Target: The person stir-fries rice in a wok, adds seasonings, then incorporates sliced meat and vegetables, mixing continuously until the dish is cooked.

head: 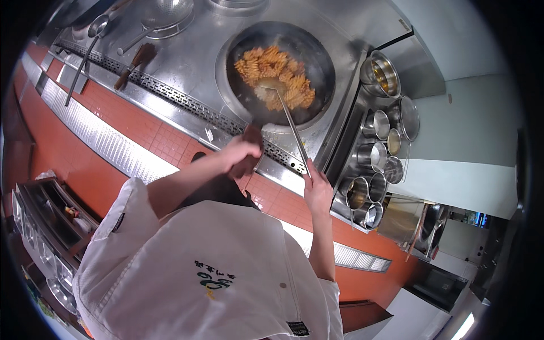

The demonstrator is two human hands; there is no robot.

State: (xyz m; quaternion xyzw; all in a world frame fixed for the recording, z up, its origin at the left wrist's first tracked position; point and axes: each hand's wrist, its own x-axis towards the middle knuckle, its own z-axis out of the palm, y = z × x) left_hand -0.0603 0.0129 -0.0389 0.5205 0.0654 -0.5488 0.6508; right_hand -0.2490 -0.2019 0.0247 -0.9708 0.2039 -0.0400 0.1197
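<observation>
My left hand (244, 151) is closed around a dark reddish-brown cloth (250, 146) at the near rim of a wok (325, 80); motion blurs both. My right hand (318, 189) grips the long metal handle of a ladle (274, 85). The ladle's bowl rests among orange-brown, ridged food pieces (293, 78) inside the wok. A little vapour seems to hang over the wok. Whether the cloth wraps a wok handle cannot be told.
Metal pots and bowls (372, 157) line the right side. On the steel range (187, 72), left of the wok, are a brush (138, 59) and a perforated strainer (165, 15). Another ladle (83, 63) extends past the range's front edge.
</observation>
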